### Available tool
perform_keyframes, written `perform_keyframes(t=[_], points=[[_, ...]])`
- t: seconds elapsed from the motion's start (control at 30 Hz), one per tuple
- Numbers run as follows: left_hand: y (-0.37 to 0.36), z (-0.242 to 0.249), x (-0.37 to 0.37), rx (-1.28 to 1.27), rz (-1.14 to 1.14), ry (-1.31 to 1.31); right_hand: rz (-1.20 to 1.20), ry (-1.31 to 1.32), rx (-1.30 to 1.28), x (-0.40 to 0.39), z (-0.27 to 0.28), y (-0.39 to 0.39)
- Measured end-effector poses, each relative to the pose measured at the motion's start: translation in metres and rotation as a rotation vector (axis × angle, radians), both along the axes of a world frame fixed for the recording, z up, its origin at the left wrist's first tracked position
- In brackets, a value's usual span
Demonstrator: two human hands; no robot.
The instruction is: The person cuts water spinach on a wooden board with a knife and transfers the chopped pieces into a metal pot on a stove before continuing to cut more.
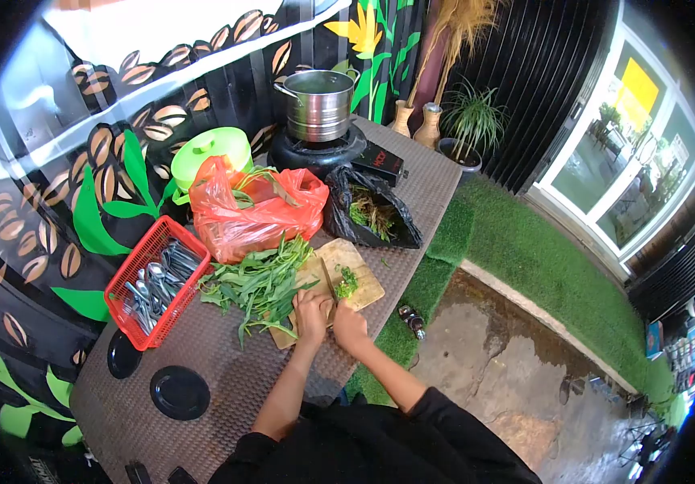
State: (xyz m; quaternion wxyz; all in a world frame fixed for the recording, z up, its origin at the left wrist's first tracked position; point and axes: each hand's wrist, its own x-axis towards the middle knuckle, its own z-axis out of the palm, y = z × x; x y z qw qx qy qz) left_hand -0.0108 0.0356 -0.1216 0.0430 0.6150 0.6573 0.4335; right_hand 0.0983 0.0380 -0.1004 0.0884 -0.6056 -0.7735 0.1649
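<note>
My right hand is closed around the handle of a knife, its blade lying across a wooden cutting board. Left of the blade, my left hand presses down with bent fingers on leafy greens at the board. Finely chopped green pieces sit on the board to the right of the knife. A large heap of long-leaved greens spreads from the board's left side onto the table. What lies directly under my left fingers is mostly hidden.
Behind the board stand a red plastic bag and a black bag with plant scraps. A steel pot rests on a stove. Left are a red cutlery basket, a green lidded container and a black plate.
</note>
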Motion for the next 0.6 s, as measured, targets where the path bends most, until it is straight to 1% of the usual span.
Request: perform_keyframes(t=[0.03, 0.1, 0.17, 0.27, 0.37, 0.4, 0.43, 0.5, 0.53, 0.6], points=[[-0.004, -0.001, 0.001, 0.022, 0.003, 0.019, 0.058, 0.028, 0.024, 0.003, 0.002, 0.005], [-0.009, -0.002, 0.003, 0.037, 0.0, 0.04, 0.07, 0.026, 0.027, 0.006, 0.004, 0.003], [-0.008, -0.002, 0.004, 0.062, 0.001, 0.056, -0.005, 0.024, -0.002, 0.002, 0.002, -0.011], [-0.005, -0.005, 0.0, 0.026, 0.013, 0.082, -0.037, -0.009, -0.043, -0.007, -0.006, -0.014], [-0.002, 0.0, -0.009, -0.05, -0.038, 0.057, -0.001, 0.041, -0.034, -0.002, 0.0, 0.008], [0.001, 0.001, -0.011, -0.131, -0.022, 0.014, 0.08, 0.005, -0.049, 0.003, 0.003, 0.009], [0.005, 0.004, -0.013, -0.206, -0.004, -0.029, 0.079, 0.007, -0.045, 0.002, 0.005, 0.004], [0.005, 0.005, -0.015, -0.207, -0.024, -0.025, -0.015, 0.043, -0.09, -0.003, 0.002, -0.016], [0.005, 0.004, -0.015, -0.161, -0.033, 0.011, -0.105, 0.025, -0.133, -0.011, -0.001, -0.02], [0.003, 0.002, -0.013, -0.116, -0.043, 0.044, -0.089, 0.052, -0.131, -0.011, -0.005, -0.01]])
